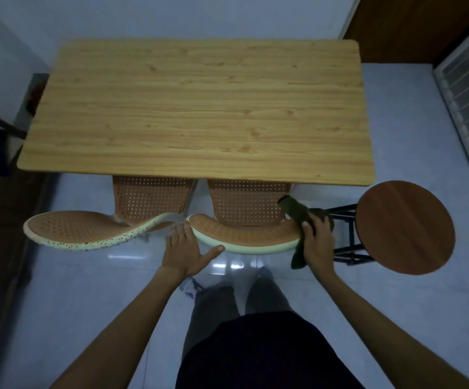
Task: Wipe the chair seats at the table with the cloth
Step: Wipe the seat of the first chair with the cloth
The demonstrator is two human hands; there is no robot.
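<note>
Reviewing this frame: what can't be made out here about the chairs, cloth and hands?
Head view only:
- Front of both chair seats: hidden under the table.
- Cloth: middle covered by the right hand.
- Left hand: fingertips behind the backrest.
- Seat dirt: too dim to tell.

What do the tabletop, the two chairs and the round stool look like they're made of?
Tabletop: matte wood-grain, likely laminate, with printed-looking knots. Chairs: probably moulded plastic, orange, perforated, with pale rims. Stool: reddish-brown wood-look seat on a black frame, probably metal.
</note>
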